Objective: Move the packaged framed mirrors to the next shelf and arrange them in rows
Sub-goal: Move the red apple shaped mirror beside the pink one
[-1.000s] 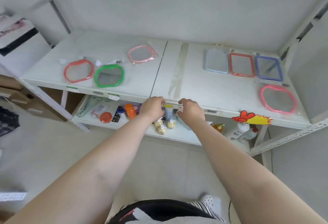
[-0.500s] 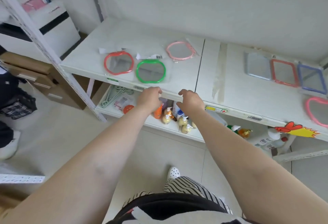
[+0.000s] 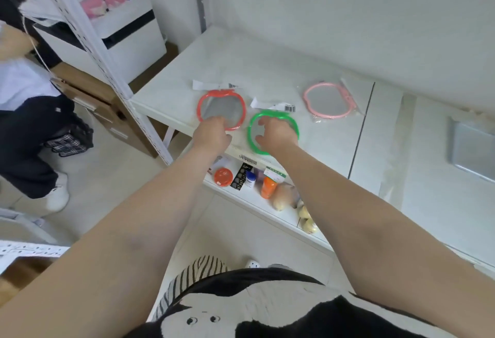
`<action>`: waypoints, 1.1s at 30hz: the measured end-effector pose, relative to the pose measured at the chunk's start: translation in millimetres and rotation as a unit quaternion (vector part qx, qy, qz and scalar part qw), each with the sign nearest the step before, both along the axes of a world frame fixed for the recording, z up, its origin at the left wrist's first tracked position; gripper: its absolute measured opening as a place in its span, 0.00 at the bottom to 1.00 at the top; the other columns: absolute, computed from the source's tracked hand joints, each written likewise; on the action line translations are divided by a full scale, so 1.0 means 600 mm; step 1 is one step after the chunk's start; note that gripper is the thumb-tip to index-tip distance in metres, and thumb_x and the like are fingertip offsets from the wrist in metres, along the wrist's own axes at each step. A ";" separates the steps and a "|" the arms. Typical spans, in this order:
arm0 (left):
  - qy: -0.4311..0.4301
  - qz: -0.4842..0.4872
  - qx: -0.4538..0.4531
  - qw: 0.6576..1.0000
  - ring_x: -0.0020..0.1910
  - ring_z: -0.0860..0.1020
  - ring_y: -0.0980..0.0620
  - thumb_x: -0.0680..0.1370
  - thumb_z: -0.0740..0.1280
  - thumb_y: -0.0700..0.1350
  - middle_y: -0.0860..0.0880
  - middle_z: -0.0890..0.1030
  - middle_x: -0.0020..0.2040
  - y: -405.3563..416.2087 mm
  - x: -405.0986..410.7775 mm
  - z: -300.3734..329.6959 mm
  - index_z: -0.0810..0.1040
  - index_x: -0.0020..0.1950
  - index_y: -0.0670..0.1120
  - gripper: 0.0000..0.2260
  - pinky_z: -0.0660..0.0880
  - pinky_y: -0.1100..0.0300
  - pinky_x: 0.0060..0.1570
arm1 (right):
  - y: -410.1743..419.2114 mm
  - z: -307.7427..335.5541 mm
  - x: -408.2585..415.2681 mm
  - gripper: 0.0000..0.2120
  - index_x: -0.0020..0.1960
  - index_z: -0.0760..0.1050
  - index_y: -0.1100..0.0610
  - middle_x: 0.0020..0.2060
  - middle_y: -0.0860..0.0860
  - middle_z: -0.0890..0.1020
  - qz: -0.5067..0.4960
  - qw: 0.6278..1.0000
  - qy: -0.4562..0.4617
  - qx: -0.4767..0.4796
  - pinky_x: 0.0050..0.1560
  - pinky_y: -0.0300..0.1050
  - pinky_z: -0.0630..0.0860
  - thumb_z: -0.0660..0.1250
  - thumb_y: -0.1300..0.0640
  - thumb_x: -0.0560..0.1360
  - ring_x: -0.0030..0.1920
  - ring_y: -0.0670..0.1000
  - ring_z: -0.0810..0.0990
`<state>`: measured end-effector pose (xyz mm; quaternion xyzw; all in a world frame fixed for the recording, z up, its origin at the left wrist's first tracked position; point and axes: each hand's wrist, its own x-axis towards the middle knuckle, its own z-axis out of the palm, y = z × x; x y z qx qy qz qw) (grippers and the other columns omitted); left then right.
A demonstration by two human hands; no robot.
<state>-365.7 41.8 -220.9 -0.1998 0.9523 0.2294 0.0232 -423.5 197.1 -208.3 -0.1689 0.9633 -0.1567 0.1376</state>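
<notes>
Both hands are reaching onto the near left part of the shelf [image 3: 267,70], each over one packaged mirror. The left hand [image 3: 211,134] lies over the near edge of the red-framed mirror [image 3: 221,108], its fingers curled down onto the wrapper; whether they have pinched it yet I cannot tell, since the knuckles hide the fingertips. The right hand [image 3: 277,133] is spread over the green-framed mirror [image 3: 272,131], fingers loosely bent and seemingly not yet clamped. A pink-framed mirror [image 3: 328,100] lies farther back and to the right, apart from both. To do this well, catch each frame by its rim rather than the slippery film, lift flat, and keep the two from knocking together on the way right.
</notes>
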 end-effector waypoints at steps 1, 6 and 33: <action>-0.005 0.007 0.002 1.000 0.63 0.75 0.40 0.75 0.66 0.42 0.41 0.76 0.65 -0.012 -0.009 -0.005 0.73 0.68 0.44 0.20 0.74 0.51 0.61 | -0.011 -0.002 -0.011 0.19 0.67 0.71 0.52 0.62 0.54 0.78 -0.001 1.000 0.002 0.002 0.58 0.50 0.76 0.63 0.56 0.77 0.62 0.57 0.76; -0.052 0.048 0.019 0.997 0.63 0.71 0.36 0.74 0.67 0.45 0.36 0.70 0.65 -0.068 -0.073 -0.033 0.66 0.69 0.39 0.25 0.73 0.47 0.61 | -0.061 -0.027 -0.060 0.18 0.65 0.72 0.53 0.62 0.54 0.77 -0.003 1.000 0.004 -0.007 0.59 0.50 0.75 0.65 0.54 0.76 0.64 0.57 0.74; -0.019 0.068 0.461 0.884 0.32 0.73 0.49 0.74 0.67 0.33 0.49 0.74 0.33 -0.303 -0.241 -0.064 0.77 0.46 0.43 0.06 0.71 0.61 0.34 | -0.264 -0.048 -0.098 0.23 0.67 0.73 0.53 0.55 0.54 0.79 -0.375 0.919 -0.016 -0.120 0.56 0.48 0.71 0.71 0.53 0.73 0.60 0.57 0.73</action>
